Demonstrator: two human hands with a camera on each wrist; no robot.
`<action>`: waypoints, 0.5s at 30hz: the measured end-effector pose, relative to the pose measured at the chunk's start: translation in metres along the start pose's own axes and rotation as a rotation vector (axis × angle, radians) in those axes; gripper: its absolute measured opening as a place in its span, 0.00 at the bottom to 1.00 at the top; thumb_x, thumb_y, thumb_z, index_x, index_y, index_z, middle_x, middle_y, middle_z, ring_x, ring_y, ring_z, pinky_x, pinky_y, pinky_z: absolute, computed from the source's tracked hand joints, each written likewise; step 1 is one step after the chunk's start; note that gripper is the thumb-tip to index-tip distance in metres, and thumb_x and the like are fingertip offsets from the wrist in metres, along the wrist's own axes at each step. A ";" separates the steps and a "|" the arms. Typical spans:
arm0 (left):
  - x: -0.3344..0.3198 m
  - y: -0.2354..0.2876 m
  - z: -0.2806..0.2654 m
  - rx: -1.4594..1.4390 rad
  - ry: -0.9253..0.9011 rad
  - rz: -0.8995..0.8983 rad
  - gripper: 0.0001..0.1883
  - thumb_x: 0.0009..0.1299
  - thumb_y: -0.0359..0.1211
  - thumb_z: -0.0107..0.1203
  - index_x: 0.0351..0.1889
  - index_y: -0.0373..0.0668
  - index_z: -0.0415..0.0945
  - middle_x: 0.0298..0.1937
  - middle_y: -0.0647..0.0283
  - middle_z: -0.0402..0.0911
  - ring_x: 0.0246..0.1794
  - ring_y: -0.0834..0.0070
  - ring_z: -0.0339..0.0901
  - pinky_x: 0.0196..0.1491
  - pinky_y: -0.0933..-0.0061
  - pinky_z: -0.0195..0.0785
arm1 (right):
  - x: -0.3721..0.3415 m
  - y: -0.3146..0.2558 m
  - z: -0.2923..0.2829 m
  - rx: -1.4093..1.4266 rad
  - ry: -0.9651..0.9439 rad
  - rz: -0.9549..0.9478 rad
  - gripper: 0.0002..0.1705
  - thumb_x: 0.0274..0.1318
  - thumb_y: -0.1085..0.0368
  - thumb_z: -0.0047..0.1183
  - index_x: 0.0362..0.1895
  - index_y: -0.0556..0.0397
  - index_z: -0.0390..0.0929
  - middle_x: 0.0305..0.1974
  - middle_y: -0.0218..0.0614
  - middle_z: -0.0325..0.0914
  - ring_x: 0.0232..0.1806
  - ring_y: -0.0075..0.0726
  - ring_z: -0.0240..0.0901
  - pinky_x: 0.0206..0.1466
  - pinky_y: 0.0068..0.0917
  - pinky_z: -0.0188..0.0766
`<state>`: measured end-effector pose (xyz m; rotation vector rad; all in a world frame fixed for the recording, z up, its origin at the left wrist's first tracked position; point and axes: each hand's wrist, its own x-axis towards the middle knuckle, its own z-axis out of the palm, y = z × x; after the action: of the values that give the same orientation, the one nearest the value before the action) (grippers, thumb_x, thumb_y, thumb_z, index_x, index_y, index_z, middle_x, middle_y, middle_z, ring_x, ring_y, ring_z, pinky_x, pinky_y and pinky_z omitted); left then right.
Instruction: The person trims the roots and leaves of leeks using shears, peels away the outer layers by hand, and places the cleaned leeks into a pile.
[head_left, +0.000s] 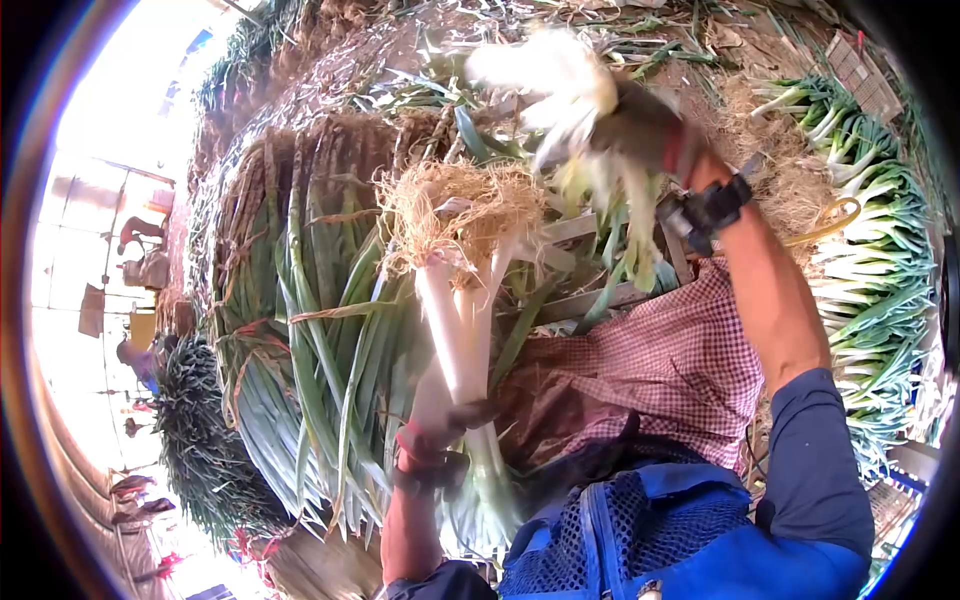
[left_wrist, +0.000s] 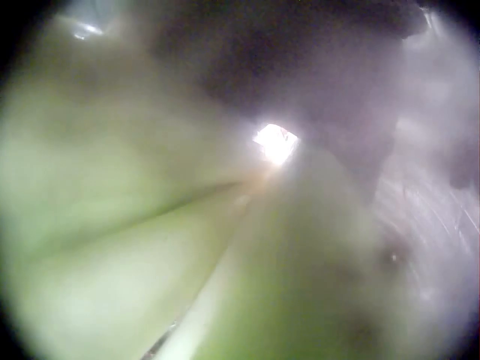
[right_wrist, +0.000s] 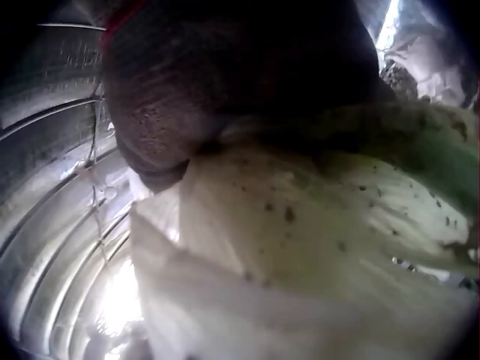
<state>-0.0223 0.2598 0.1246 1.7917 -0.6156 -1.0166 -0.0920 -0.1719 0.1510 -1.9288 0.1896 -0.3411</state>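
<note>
My left hand, in a dark glove, grips several leeks around their stalks. Their white shanks point up and away from me, ending in a tangle of tan roots. In the left wrist view, blurred green leaves fill most of the picture below the dark glove. My gloved right hand is raised at upper right, holding a blurred bunch of pale, stripped leek leaves. Up close in the right wrist view, these whitish leaves carry dark specks of dirt, and the glove closes over them.
A large pile of untrimmed leeks stands at left, with another stack behind it. Along the right lies a long row of cleaned leeks. Loose roots and leaf scraps litter the ground. A checkered cloth covers my lap.
</note>
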 end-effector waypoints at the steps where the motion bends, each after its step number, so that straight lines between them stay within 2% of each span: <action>1: 0.001 0.003 0.002 0.001 -0.005 0.000 0.41 0.51 0.35 0.70 0.67 0.36 0.75 0.42 0.72 0.78 0.39 0.80 0.72 0.44 0.74 0.68 | 0.002 -0.008 0.017 -0.083 -0.101 0.003 0.25 0.61 0.64 0.60 0.64 0.50 0.81 0.49 0.35 0.87 0.43 0.34 0.84 0.52 0.33 0.82; 2: 0.000 0.007 0.004 0.024 -0.023 -0.011 0.41 0.51 0.34 0.71 0.68 0.37 0.74 0.44 0.72 0.78 0.41 0.80 0.73 0.45 0.73 0.69 | 0.007 -0.015 0.037 -0.166 -0.202 0.006 0.26 0.61 0.63 0.60 0.64 0.49 0.80 0.50 0.34 0.86 0.43 0.35 0.84 0.53 0.35 0.82; 4: -0.001 0.010 0.012 0.046 -0.040 -0.024 0.42 0.51 0.32 0.72 0.68 0.37 0.73 0.45 0.72 0.78 0.42 0.79 0.73 0.47 0.72 0.70 | 0.016 -0.045 0.079 -0.723 -0.287 -0.205 0.19 0.63 0.58 0.59 0.57 0.47 0.84 0.44 0.35 0.87 0.41 0.39 0.84 0.52 0.41 0.82; 6: -0.002 0.009 0.026 0.016 0.058 0.033 0.42 0.52 0.28 0.73 0.68 0.37 0.70 0.48 0.71 0.77 0.45 0.79 0.73 0.49 0.73 0.71 | 0.003 -0.090 0.090 -0.629 -0.354 0.358 0.15 0.65 0.53 0.59 0.48 0.46 0.86 0.40 0.39 0.88 0.41 0.45 0.86 0.53 0.45 0.81; 7: -0.001 0.007 0.025 0.014 0.063 0.036 0.42 0.52 0.28 0.73 0.68 0.37 0.70 0.48 0.71 0.77 0.45 0.79 0.73 0.49 0.73 0.71 | 0.002 -0.066 0.100 -0.736 -0.132 0.102 0.13 0.67 0.52 0.57 0.42 0.45 0.87 0.37 0.41 0.88 0.39 0.46 0.86 0.50 0.44 0.82; 8: 0.001 0.000 0.023 0.040 0.069 -0.003 0.42 0.52 0.27 0.73 0.68 0.37 0.70 0.48 0.71 0.77 0.45 0.78 0.74 0.50 0.73 0.71 | 0.009 -0.042 0.098 -0.739 -0.135 0.098 0.13 0.67 0.52 0.57 0.42 0.45 0.87 0.37 0.41 0.88 0.39 0.46 0.86 0.50 0.44 0.82; 10: 0.000 -0.012 0.022 0.089 0.073 -0.090 0.42 0.52 0.25 0.73 0.68 0.37 0.68 0.49 0.69 0.77 0.46 0.76 0.75 0.52 0.73 0.72 | 0.030 -0.009 0.078 -0.791 0.016 0.309 0.15 0.69 0.51 0.55 0.45 0.44 0.88 0.36 0.39 0.87 0.37 0.43 0.86 0.45 0.42 0.82; 11: -0.005 0.005 0.028 0.038 0.082 -0.183 0.43 0.53 0.25 0.73 0.70 0.37 0.68 0.51 0.67 0.79 0.48 0.74 0.77 0.54 0.71 0.73 | 0.037 0.013 0.054 -0.796 0.202 0.294 0.16 0.71 0.50 0.54 0.48 0.43 0.87 0.35 0.39 0.86 0.36 0.41 0.85 0.43 0.41 0.82; 12: -0.007 -0.001 0.026 0.032 0.084 -0.178 0.43 0.53 0.25 0.73 0.70 0.37 0.68 0.51 0.67 0.79 0.48 0.74 0.77 0.54 0.71 0.73 | 0.037 0.033 0.028 -0.793 0.384 0.277 0.17 0.73 0.49 0.53 0.51 0.42 0.87 0.33 0.39 0.85 0.35 0.39 0.85 0.40 0.41 0.82; 13: -0.013 -0.012 0.021 0.085 0.094 -0.009 0.39 0.55 0.30 0.73 0.67 0.36 0.70 0.48 0.63 0.81 0.43 0.74 0.78 0.48 0.70 0.74 | 0.027 0.018 -0.006 -0.682 0.416 0.525 0.19 0.74 0.49 0.52 0.57 0.41 0.86 0.33 0.40 0.85 0.35 0.38 0.84 0.38 0.42 0.81; 14: -0.018 -0.022 0.015 0.133 0.106 0.155 0.36 0.57 0.35 0.73 0.64 0.34 0.72 0.46 0.59 0.82 0.38 0.74 0.80 0.42 0.69 0.75 | 0.015 0.030 -0.034 -0.750 0.518 0.513 0.19 0.74 0.51 0.52 0.59 0.45 0.85 0.32 0.39 0.85 0.33 0.37 0.83 0.36 0.40 0.79; 15: -0.018 -0.029 0.007 0.117 0.071 0.175 0.35 0.59 0.33 0.71 0.65 0.34 0.72 0.47 0.60 0.82 0.38 0.74 0.80 0.40 0.71 0.75 | 0.007 0.022 -0.050 -0.852 0.358 0.613 0.18 0.73 0.54 0.52 0.55 0.50 0.85 0.33 0.36 0.84 0.32 0.36 0.82 0.36 0.40 0.77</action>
<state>-0.0390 0.2825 0.1036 1.8315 -0.7861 -0.8093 -0.1007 -0.2265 0.1493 -2.4730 1.3029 -0.1927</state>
